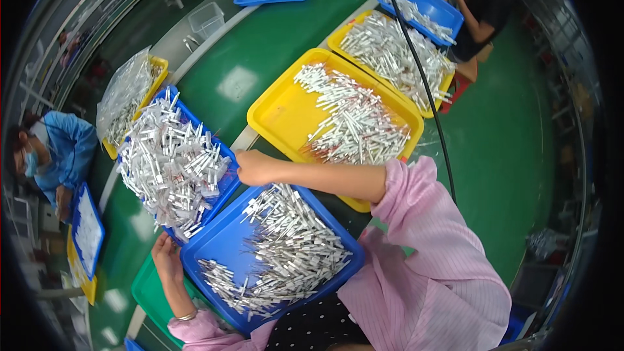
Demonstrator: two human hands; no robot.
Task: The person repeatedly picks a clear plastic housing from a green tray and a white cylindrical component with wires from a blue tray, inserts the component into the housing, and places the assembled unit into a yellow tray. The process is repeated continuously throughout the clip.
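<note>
Head view: right hand (255,168) touches heaped blue tray (227,186); long axis slants up-left.

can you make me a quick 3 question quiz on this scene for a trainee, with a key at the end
1. True or false: the person's two hands are clasped together.
2. What colour are the person's own sleeves?
A) blue
B) pink
C) black
3. Fill the gap: the large yellow tray just beyond the right forearm holds many thin ____ pieces.

Key
1. False: the left hand and the right hand are apart, each beside the heaped blue tray.
2. B
3. white
</note>
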